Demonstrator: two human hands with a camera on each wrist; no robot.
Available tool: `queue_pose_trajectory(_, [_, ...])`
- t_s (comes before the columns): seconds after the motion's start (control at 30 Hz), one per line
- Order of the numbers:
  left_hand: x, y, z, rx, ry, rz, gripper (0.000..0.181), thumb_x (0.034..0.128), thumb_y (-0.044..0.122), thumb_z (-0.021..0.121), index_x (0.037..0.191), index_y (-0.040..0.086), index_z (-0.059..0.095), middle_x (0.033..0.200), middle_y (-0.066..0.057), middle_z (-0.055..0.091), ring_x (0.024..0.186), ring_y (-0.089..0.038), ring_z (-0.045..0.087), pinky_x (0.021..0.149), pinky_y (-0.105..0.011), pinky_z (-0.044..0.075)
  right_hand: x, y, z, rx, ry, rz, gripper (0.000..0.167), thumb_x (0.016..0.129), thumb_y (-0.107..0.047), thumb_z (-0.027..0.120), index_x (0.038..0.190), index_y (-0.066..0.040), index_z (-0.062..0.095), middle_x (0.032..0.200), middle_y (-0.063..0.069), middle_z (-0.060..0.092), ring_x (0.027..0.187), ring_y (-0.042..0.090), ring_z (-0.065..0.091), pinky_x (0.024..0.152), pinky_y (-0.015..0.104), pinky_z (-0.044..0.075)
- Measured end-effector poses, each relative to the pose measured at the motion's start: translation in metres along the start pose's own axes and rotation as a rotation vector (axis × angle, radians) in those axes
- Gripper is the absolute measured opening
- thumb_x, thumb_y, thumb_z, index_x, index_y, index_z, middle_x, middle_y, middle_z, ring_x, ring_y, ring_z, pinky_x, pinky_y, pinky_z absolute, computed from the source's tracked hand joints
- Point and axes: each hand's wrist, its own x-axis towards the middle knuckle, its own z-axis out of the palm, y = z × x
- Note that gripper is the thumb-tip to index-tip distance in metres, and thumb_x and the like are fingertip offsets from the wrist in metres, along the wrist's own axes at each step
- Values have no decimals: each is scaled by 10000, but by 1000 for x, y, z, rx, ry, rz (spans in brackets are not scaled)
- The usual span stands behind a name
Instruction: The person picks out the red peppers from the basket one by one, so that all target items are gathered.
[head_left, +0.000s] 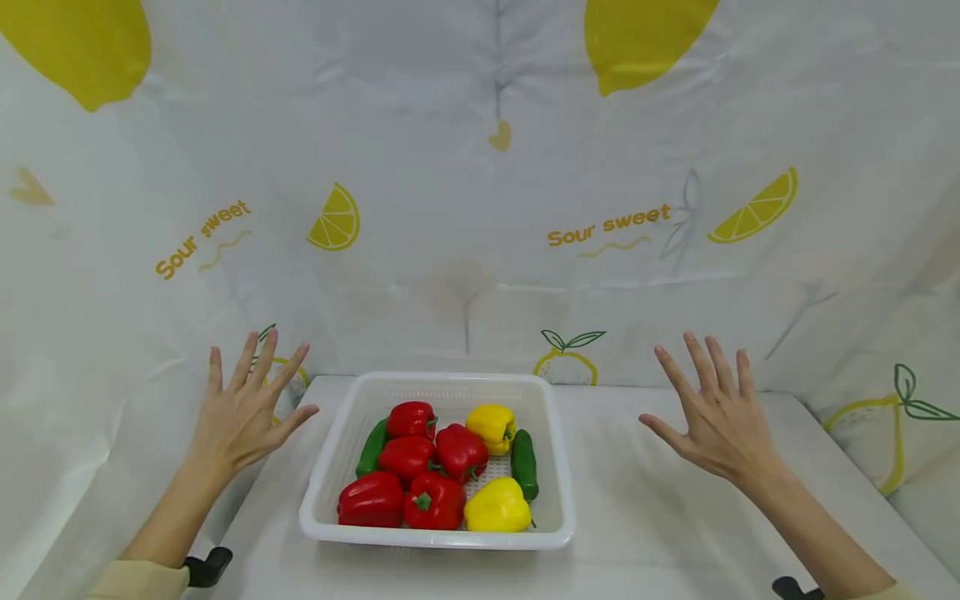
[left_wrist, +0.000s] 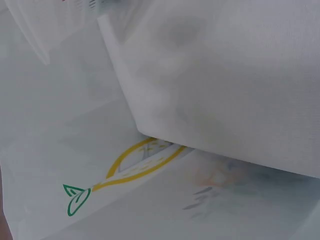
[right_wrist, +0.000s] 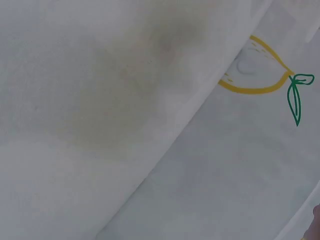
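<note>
White sheeting [head_left: 420, 308], printed with yellow lemons and "Sour sweet", creased, behind and beside my worktop [head_left: 637, 517], which is white and smooth. White plastic basket [head_left: 437, 538], one, rectangular, perforated, standing on the worktop between my hands. My left hand [head_left: 243, 417] and right hand [head_left: 716, 417]: fingers spread wide, holding nothing, apart from the basket. Inside it: red peppers [head_left: 372, 500], five, glossy; yellow peppers [head_left: 497, 505], two, toward the right; slim green vegetables [head_left: 524, 465], two, one each side.
</note>
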Motion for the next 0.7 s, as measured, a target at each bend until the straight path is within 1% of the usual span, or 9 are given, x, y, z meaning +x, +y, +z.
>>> queue_pose_trajectory(0.07, [1,1,0,-6,-10,-5,958,969,920,150,1680,330,402,1732,-241,389,1617,-476,349,1273,-832,181,1,-3,0,4,1,3,1028,980,-905,174,1665,-178,417,1706,298,362,1531,578,362,1246,827,225])
queue_pose_trajectory(0.2, [2,3,-2,-37,-34,-22,915,991,893,207,1678,322,407,1733,-222,397,1599,-477,388,1270,-815,220,2,-8,-1,22,8,10,1002,999,-879,182,1651,-161,433,1674,315,390,1518,578,371,1230,829,243])
queue_pose_trajectory(0.33, [2,6,-4,-71,-63,-36,810,1028,799,377,1671,309,430,1712,-214,437,1574,-480,432,1268,-797,252,3,-12,-1,39,10,8,960,1011,-855,212,1636,-167,452,1659,317,406,1513,573,377,1216,825,263])
queue_pose_trajectory(0.47, [4,9,-7,-102,-102,-48,744,1015,638,586,1664,303,443,1685,-209,482,1550,-487,459,1258,-789,273,4,-17,-1,65,8,13,962,1019,-844,231,1633,-139,455,1641,327,428,1499,573,398,1172,823,316])
queue_pose_trajectory(0.57, [5,10,-9,-122,-114,-55,714,1004,549,654,1641,278,478,1647,-209,532,1510,-485,499,1229,-801,305,5,-21,-1,100,6,21,973,1023,-844,248,1633,-113,448,1628,335,439,1484,572,415,1145,814,349])
queue_pose_trajectory(0.7, [7,11,-10,-166,-132,-62,680,1003,479,692,1609,225,520,1576,-221,596,1417,-489,571,1177,-810,368,6,-26,-1,143,11,26,972,1029,-836,278,1619,-83,453,1606,338,457,1460,564,437,1115,800,381])
